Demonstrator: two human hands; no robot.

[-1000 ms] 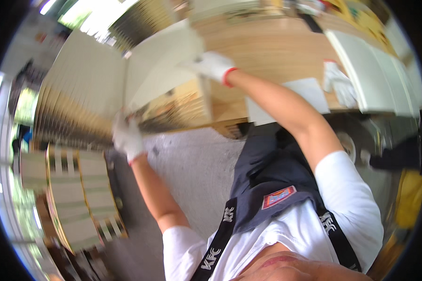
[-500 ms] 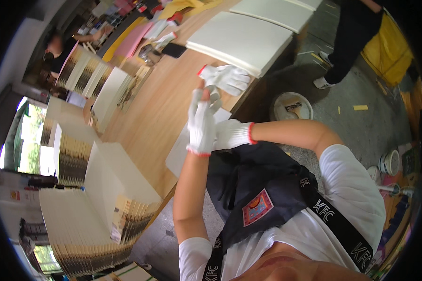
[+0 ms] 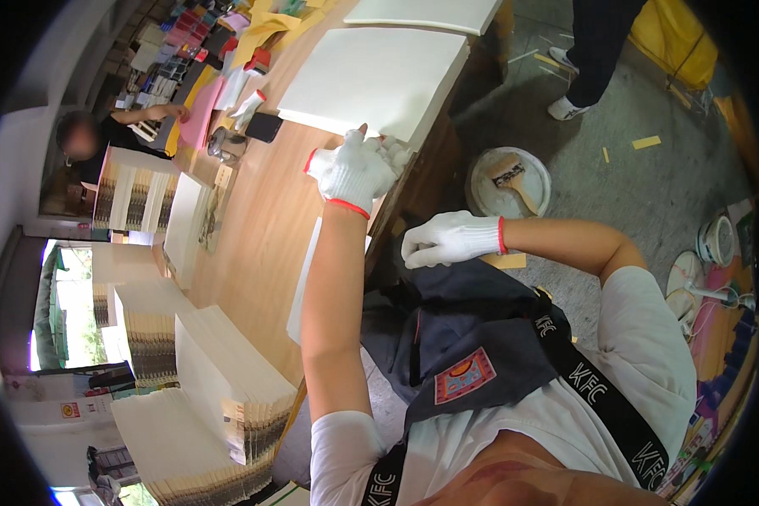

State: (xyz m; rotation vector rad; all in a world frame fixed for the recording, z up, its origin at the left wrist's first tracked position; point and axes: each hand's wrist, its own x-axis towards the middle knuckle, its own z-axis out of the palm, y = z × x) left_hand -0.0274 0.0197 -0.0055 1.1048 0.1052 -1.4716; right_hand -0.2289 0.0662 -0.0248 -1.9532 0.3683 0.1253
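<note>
In the middle of the frame the gloved left hand (image 3: 358,171) rests on the near corner of a white sheet stack (image 3: 379,76) lying on the wooden counter (image 3: 266,219). The gloved right hand (image 3: 449,239) hangs just right of the counter edge, fingers loosely curled, holding nothing. Right of it, a brush (image 3: 512,174) lies in a white bucket (image 3: 483,181) on the floor. Stacked booklets (image 3: 228,384) fill the lower left.
</note>
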